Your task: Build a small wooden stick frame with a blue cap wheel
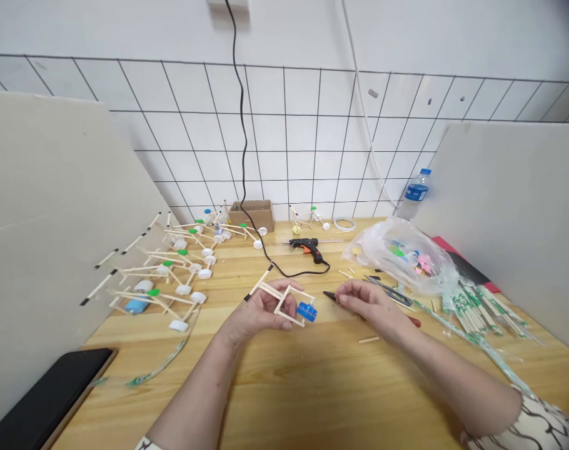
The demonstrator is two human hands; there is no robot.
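My left hand (261,312) is closed around a small frame of thin wooden sticks (279,306). A black-tipped crossbar (259,282) forms its far left end, and a blue plastic wheel (307,311) sits between two sticks at its right end. On the table to the right, my right hand (362,300) has its fingers closed on a pair of pliers. The dark pointed jaws of the pliers (330,295) stick out past the fingertips, and a bit of red handle shows behind the wrist. A short loose stick (369,340) lies just below this hand.
Several stick vehicles with white wheels (172,287) stand at left. A glue gun (307,245) with its black cord lies ahead. Scissors (392,290), a plastic bag of coloured parts (406,253), bundled sticks (472,309) and a bottle (416,192) are at right. A phone (50,400) lies front left.
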